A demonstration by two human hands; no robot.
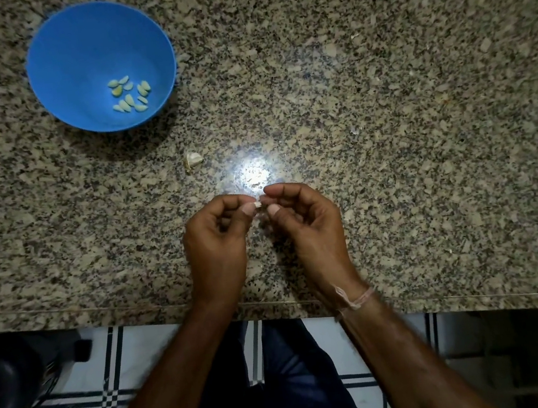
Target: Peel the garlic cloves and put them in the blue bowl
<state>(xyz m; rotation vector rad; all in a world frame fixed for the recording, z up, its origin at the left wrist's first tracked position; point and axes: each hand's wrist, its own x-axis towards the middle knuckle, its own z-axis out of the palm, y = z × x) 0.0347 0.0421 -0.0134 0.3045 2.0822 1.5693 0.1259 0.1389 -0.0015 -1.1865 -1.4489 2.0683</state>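
A small garlic clove is pinched between the fingertips of both hands above the granite counter. My left hand holds its left end with thumb and curled fingers. My right hand pinches its right end. A blue bowl stands at the far left of the counter with several peeled pale cloves lying in its bottom. Another garlic piece with its skin lies on the counter between the bowl and my hands.
The speckled granite counter has a bright light reflection just beyond my hands. Its front edge runs below my wrists. Tiled floor and a dark object lie below at the left.
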